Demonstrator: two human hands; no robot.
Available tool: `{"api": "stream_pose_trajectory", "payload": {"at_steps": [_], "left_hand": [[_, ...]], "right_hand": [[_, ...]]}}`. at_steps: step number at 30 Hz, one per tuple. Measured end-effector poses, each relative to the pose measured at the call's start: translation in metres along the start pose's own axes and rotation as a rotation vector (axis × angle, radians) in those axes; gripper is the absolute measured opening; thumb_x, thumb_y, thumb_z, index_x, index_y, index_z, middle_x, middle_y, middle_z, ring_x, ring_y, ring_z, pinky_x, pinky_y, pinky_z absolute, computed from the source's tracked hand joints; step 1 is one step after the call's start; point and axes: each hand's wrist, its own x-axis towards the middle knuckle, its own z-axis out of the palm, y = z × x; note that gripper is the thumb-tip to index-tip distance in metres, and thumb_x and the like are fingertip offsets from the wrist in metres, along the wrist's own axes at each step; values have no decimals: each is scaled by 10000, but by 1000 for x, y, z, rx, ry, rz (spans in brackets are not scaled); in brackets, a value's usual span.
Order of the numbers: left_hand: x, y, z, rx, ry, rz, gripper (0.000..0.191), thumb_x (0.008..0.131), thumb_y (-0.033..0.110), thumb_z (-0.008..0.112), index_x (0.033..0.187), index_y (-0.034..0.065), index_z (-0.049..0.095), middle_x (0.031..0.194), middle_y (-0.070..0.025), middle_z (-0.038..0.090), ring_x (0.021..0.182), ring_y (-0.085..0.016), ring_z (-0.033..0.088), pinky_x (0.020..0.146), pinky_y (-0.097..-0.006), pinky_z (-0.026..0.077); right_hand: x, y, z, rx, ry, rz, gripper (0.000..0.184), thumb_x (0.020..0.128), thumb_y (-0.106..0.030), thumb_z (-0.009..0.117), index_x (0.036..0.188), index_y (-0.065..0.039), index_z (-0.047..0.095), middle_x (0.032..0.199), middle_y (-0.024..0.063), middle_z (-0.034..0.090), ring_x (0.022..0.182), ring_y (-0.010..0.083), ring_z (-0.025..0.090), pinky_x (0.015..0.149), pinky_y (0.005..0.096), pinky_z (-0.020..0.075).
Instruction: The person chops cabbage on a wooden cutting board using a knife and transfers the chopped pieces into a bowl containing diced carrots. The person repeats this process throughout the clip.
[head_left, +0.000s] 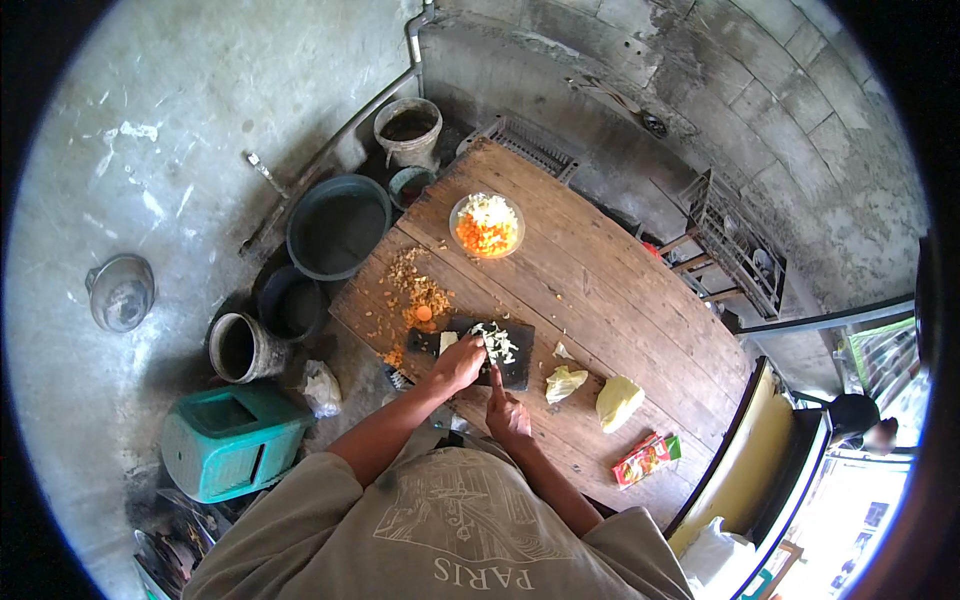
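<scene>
On a dark cutting board (523, 339) lies a heap of chopped pale cabbage (498, 346). My right hand (509, 414) grips a knife, its index finger stretched along the blade's back; the blade rests among the pieces. My left hand (459, 363) presses on the board beside the blade, holding something pale that its fingers mostly hide. A whitish block (448, 342) sits on the board's left part. Further right lie a torn piece of cabbage (565, 383) and a larger cabbage chunk (620, 403). A clear bowl (521, 229) of diced carrot and pale pieces stands at the far side.
Peelings and a carrot slice (424, 313) lie on the wooden table (600, 300), left of the board. Red and green packets (643, 460) lie at right. Tubs and buckets (339, 228), and a green plastic stool (232, 442), stand left. A person (856, 420) is at far right.
</scene>
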Motion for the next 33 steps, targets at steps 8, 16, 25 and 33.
{"api": "stream_pose_trajectory", "payload": {"at_steps": [8, 16, 25, 33], "left_hand": [[5, -3, -13, 56, -101, 4, 294, 805, 97, 700, 1053, -8, 583, 1107, -162, 531, 1042, -314, 572, 900, -427, 479], [-8, 0, -39, 110, 6, -64, 437, 741, 195, 771, 1072, 12, 553, 1070, -160, 545, 1070, -318, 538, 979, -503, 368], [-13, -17, -8, 42, 124, 0, 221, 776, 131, 730, 985, 77, 686, 974, -95, 627, 1007, -306, 593, 925, -459, 421], [-13, -18, -3, -1, 169, 31, 64, 783, 89, 686, 842, 73, 706, 908, -91, 629, 968, -309, 594, 909, -452, 433]], "right_hand": [[-15, 10, -21, 197, 81, -29, 646, 939, -93, 537, 1540, -135, 304, 731, 245, 651, 581, 381, 649, 523, 509, 514], [-7, -3, -26, 147, 77, -72, 635, 950, -132, 540, 1540, -124, 304, 716, 241, 645, 585, 379, 646, 514, 504, 507], [-9, -20, -22, 81, 23, -26, 632, 940, -116, 540, 1534, -103, 323, 663, 232, 625, 544, 362, 632, 499, 494, 486], [-8, -23, -17, -9, -29, -4, 690, 935, -140, 534, 1562, -117, 244, 700, 217, 639, 569, 360, 638, 510, 499, 505]]}}
